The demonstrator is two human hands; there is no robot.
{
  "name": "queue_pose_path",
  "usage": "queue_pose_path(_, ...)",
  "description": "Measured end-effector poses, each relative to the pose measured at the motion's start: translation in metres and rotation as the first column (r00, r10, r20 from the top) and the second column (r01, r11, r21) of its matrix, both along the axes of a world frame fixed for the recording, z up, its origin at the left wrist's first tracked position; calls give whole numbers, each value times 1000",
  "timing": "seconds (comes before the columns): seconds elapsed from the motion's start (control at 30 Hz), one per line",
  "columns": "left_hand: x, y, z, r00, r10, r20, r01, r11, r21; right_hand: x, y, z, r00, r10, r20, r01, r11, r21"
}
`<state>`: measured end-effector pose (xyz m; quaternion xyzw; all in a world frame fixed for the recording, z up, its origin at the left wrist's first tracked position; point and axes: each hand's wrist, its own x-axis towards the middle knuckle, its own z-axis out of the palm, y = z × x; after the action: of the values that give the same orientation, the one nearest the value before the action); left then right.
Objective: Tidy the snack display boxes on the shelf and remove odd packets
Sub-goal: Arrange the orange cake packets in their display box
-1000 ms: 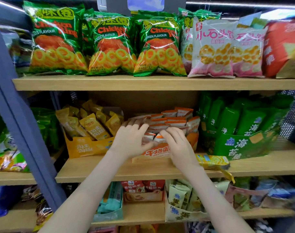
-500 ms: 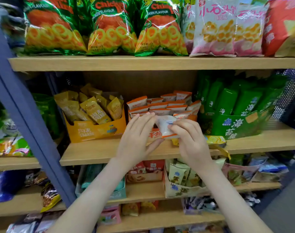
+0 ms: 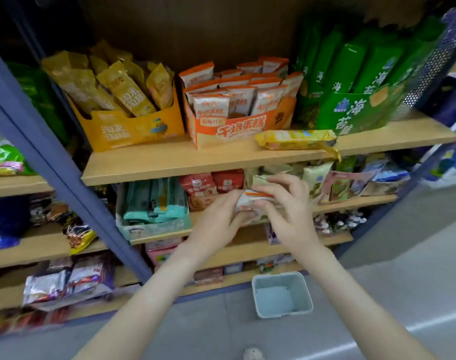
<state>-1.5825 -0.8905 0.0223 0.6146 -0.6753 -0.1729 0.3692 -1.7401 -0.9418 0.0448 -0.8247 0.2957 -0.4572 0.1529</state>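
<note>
Head view, and we count three display boxes in a row on the shelf (image 3: 169,162): a yellow box (image 3: 133,131) at left, an orange box (image 3: 237,131) in the middle and a green box (image 3: 356,118) at right, each packed with upright packets. One long yellow packet (image 3: 297,139) lies flat on the shelf, across the front of the orange and green boxes, touching both.

One white-and-orange packet (image 3: 250,200) is out of the boxes, and we have two hands on it. Our left hand (image 3: 219,219) curls round its left end, our right hand (image 3: 286,214) pinches its right end, and the fingers (image 3: 278,180) are closed along its top edge. It sits between the two hands, below the front edge of the shelf, and together they hide some pale packets on the lower shelf (image 3: 351,201).

Around us: one slanting blue post (image 3: 52,162) at left, one teal box (image 3: 154,227) on the lower shelf, and one pale blue bin (image 3: 286,315) on the floor (image 3: 403,255) beneath our hands.
</note>
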Motion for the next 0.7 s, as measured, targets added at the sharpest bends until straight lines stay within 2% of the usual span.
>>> queue_pose_path(0.07, -3, 17, -12, 1000, -16, -24, 20, 988, 152, -6, 11, -20, 997, 78, -2, -76, 976, 206)
queue_pose_path(0.17, -5, 38, -21, 1000, -12, 21, 5, 946, 324, -10, 18, -41, 992, 125, 24, -123, 895, 429)
queue_pose_path(0.27, -1, 48, -28, 997, -31, 73, -9, 872, 490, -5, 19, -51, 995, 74, 67, -100, 740, 665)
queue_pose_path(0.37, 0, 54, -37, 998, 1, 66, -41, 796, 603, 1, 19, -62, 999, -24, 48, -24, 594, 804)
queue_pose_path(0.47, -11, 63, -41, 989, 95, 110, -141, 801, 582, 1, 14, -68, 989, -102, 104, -45, 468, 883)
queue_pose_path(0.53, -21, 65, -39, 964, 140, 228, -242, 821, 517, 2, 9, -63, 977, -127, 172, -108, 400, 910)
queue_pose_path(0.6, -29, 63, -38, 930, 172, 326, -317, 824, 470, 6, 4, -58, 972, -117, 204, -147, 371, 917)
queue_pose_path(0.67, -33, 59, -37, 914, 259, 312, -384, 801, 459, 9, 3, -56, 959, -80, 274, -231, 348, 909)
queue_pose_path(0.7, -33, 57, -36, 911, 335, 242, -412, 782, 468, 10, 4, -55, 941, -40, 336, -306, 329, 893)
